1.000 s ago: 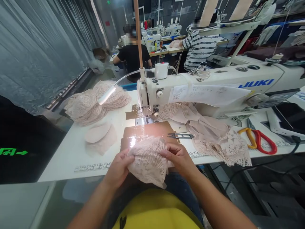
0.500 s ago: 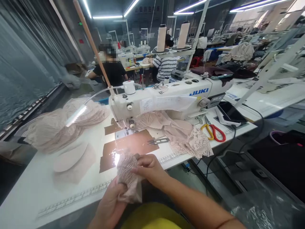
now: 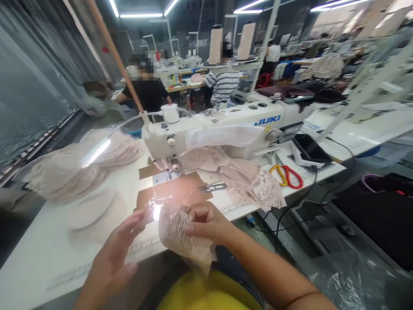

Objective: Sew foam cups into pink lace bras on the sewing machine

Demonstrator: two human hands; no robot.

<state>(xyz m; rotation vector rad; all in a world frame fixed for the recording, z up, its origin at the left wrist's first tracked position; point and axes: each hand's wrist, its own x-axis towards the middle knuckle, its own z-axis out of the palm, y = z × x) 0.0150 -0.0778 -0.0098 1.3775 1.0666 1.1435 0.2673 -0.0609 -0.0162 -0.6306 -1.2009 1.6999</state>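
Note:
Pinched in my right hand (image 3: 206, 221) is a beige lace fabric piece (image 3: 176, 230), which hangs down at the table's front edge. My left hand (image 3: 118, 249) is apart from it, off to the left, fingers spread and slightly blurred, holding nothing. Left of that hand lie pale cut fabric pieces (image 3: 93, 213) on the table. Ahead of both hands is the sewing machine (image 3: 213, 129), with a shiny brown sheet (image 3: 174, 191) on its bed. Thread snips (image 3: 212, 187) rest on the sheet's right edge.
Stacked beige lace pieces (image 3: 80, 161) fill the table's left back. More lace fabric (image 3: 254, 181) is heaped under the machine arm, beside red and yellow-handled scissors (image 3: 287, 175). A phone-like black device (image 3: 309, 148) lies at the right. Two people sit at machines beyond.
My left hand has let go of the lace piece and moved left, opening. The lace piece now hangs from my right hand alone, turned and more spread out. The view has shifted slightly.

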